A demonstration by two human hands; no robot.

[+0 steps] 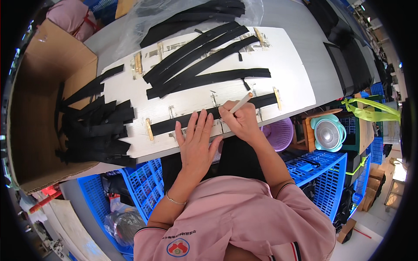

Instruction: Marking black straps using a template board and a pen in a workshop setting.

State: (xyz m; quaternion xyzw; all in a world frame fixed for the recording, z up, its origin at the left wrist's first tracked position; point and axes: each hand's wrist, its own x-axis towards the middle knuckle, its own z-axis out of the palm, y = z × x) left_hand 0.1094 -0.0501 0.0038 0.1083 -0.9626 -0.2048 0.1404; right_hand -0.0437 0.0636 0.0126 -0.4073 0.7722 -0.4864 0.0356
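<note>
A black zipper strip [166, 126] lies along the near side of a white board [292, 65], stretched between two small wooden stops [150, 129]. My left hand [193, 145] rests on the strip with its fingers laid out flat. Just to its right, my right hand [241, 122] grips a white pen-like marker [241, 103], its upper end tilted to the right. The fingers hide the marker's tip at the strip. Farther back on the board lie several loose black zippers [209, 80], some with pulls hanging off their edges.
At left, a cardboard box [48, 65] lies with its opening toward the board, black strips [98, 130] spilling from it. More strips lie on clear plastic [257, 11] behind. Blue crates [324, 182], a purple basket [278, 134] and a turquoise fan [328, 133] stand beside the table.
</note>
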